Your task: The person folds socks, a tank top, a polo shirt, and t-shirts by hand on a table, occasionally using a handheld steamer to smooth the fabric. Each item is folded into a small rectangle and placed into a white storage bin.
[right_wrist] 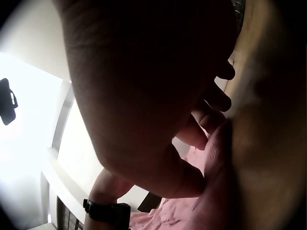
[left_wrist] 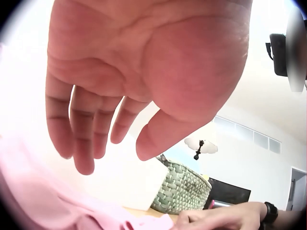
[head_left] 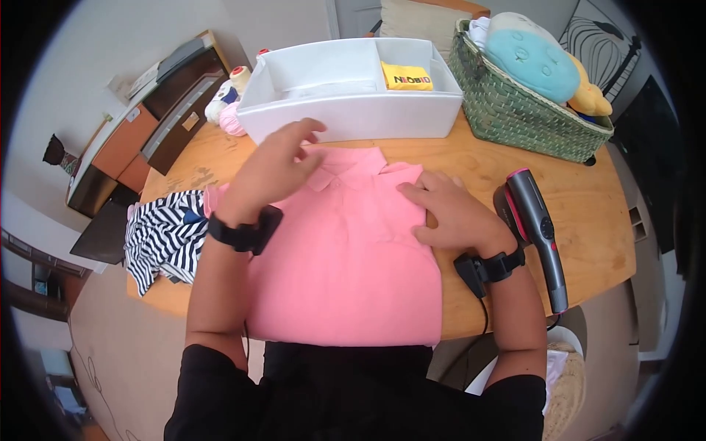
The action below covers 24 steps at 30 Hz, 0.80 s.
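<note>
Two bare hands are present at one wooden counter (head_left: pixel 599 220), each with one black strapped device at the wrist. One pink shirt (head_left: pixel 346 279) lies on the counter between the forearms, collar at the far end, its lower part at the near edge.

The left hand (head_left: pixel 276 165) is raised above the collar's left side. Its four fingers are extended and slightly spread, the thumb set apart; nothing is pinched. The right hand (head_left: pixel 456 213) rests at the shirt's right shoulder and side edge, fingers slightly bent and spread, thumb apart from them and touching the cloth.

One white box (head_left: pixel 346 121) stands beyond the collar. It has two compartments; the right one, the smaller, holds one yellow packet (head_left: pixel 407 77). Right of the box is one green woven basket (head_left: pixel 511 128) containing two plush items, one blue and white (head_left: pixel 529 66), one yellow (head_left: pixel 588 95). One handheld steamer (head_left: pixel 543 228) lies right of the right hand. One striped garment (head_left: pixel 165 239) lies bunched left of the shirt. One pink yarn ball (head_left: pixel 232 120) sits by the box's left end.
</note>
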Tool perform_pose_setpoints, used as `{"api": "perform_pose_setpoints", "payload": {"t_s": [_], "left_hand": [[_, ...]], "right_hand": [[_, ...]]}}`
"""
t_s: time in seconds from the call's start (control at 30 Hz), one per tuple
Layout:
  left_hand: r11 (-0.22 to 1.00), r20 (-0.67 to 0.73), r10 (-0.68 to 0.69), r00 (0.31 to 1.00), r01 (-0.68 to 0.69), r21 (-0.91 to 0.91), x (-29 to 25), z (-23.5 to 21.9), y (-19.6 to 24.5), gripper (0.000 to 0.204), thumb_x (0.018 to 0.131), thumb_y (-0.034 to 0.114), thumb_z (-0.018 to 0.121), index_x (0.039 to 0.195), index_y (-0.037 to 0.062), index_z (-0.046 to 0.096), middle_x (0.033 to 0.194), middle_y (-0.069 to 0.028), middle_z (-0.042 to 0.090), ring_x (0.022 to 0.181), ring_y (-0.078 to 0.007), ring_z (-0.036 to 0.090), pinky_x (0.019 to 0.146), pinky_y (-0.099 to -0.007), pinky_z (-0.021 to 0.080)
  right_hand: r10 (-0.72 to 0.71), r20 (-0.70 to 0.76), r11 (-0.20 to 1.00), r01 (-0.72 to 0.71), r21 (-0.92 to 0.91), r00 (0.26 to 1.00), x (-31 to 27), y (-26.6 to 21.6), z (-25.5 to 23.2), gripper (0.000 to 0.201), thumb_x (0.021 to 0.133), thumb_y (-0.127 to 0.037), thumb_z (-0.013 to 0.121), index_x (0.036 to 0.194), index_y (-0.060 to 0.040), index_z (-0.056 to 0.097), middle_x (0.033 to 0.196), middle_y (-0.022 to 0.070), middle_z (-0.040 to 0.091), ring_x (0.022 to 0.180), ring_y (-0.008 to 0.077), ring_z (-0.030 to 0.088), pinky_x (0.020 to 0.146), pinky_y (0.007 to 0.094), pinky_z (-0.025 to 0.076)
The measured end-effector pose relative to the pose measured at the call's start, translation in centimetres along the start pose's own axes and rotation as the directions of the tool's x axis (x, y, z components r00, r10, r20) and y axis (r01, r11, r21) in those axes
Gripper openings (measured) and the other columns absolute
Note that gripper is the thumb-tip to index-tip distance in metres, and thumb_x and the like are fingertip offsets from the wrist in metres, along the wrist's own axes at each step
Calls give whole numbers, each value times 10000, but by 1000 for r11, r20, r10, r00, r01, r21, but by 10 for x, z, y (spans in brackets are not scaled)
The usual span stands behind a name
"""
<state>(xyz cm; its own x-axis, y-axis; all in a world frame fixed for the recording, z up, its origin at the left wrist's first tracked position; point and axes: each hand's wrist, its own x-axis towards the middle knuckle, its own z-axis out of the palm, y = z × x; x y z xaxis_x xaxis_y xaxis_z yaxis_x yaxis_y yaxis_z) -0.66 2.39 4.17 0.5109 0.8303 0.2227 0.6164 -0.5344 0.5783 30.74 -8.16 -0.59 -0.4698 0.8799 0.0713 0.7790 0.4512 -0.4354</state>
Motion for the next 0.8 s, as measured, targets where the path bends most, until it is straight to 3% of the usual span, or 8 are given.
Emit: {"api": "perform_pose_setpoints", "payload": {"t_s": [0.13, 0.2, 0.4, 0.53, 0.63, 0.7, 0.73, 0.8], "left_hand": [[952, -6, -21, 1000, 22, 306, -44, -46, -45, 413, 965, 225, 696, 1321, 25, 638, 1197, -211, 712, 1083, -390, 689, 961, -438, 555], [812, -29, -197, 980, 180, 556, -66, -62, -66, 450, 937, 285, 711, 1275, -8, 668, 1209, -228, 712, 1119, -417, 677, 983, -463, 543], [849, 15, -315, 949, 274, 452, -92, -71, -96, 349, 879, 266, 712, 1041, -43, 729, 1081, -251, 722, 1056, -421, 686, 922, -467, 551], [874, 28, -282, 959, 245, 420, -99, -76, -89, 288, 883, 239, 706, 989, -28, 707, 1051, -196, 728, 975, -377, 689, 854, -449, 543], [889, 54, -333, 941, 294, 352, -100, -82, -87, 394, 867, 298, 724, 1062, -44, 710, 1010, -255, 731, 1002, -427, 702, 882, -460, 560], [833, -155, -333, 930, 368, 414, -105, -81, -89, 477, 876, 321, 718, 1195, -32, 678, 988, -258, 736, 1014, -424, 711, 896, -461, 562], [833, -158, -333, 930, 368, 413, -103, -82, -89, 477, 876, 321, 718, 1195, -32, 678, 988, -258, 736, 1014, -424, 711, 896, -461, 562], [757, -116, -518, 848, 517, 399, -98, -83, -88, 543, 897, 330, 691, 1308, -20, 633, 1034, -265, 737, 1041, -427, 714, 915, -472, 559]], "right_hand": [[62, 27, 997, -60, -50, 998, -1, -2, -3, 737, 780, -293, 705, 1450, -3, 605, 1195, 197, 606, 1207, 358, 545, 1064, 459, 383], [76, 12, 993, -74, -90, 997, -4, -3, -2, 759, 776, -302, 708, 1458, 10, 593, 1216, 208, 605, 1226, 365, 542, 1074, 461, 380], [128, 31, 985, -123, -121, 991, -4, -4, -4, 791, 781, -318, 699, 1486, 14, 563, 1261, 225, 583, 1247, 385, 528, 1104, 464, 367], [109, -3, 985, -108, -136, 994, -6, 4, 3, 787, 795, -321, 698, 1501, -6, 552, 1217, 200, 569, 1206, 373, 528, 1083, 444, 370], [135, 22, 985, -132, -110, 991, -6, 3, 0, 786, 802, -327, 702, 1507, -14, 549, 1180, 188, 558, 1180, 361, 532, 1070, 440, 371], [130, 19, 986, -127, -109, 991, -6, 6, 1, 787, 806, -331, 705, 1512, -19, 548, 1167, 184, 553, 1170, 355, 533, 1064, 438, 374], [127, 17, 987, -124, -106, 992, -7, 7, 2, 787, 810, -335, 707, 1516, -24, 546, 1153, 180, 549, 1161, 350, 534, 1059, 437, 376], [134, 25, 986, -131, -102, 991, -7, 6, 1, 788, 814, -338, 709, 1519, -28, 545, 1153, 178, 548, 1160, 347, 535, 1057, 439, 378]]}}
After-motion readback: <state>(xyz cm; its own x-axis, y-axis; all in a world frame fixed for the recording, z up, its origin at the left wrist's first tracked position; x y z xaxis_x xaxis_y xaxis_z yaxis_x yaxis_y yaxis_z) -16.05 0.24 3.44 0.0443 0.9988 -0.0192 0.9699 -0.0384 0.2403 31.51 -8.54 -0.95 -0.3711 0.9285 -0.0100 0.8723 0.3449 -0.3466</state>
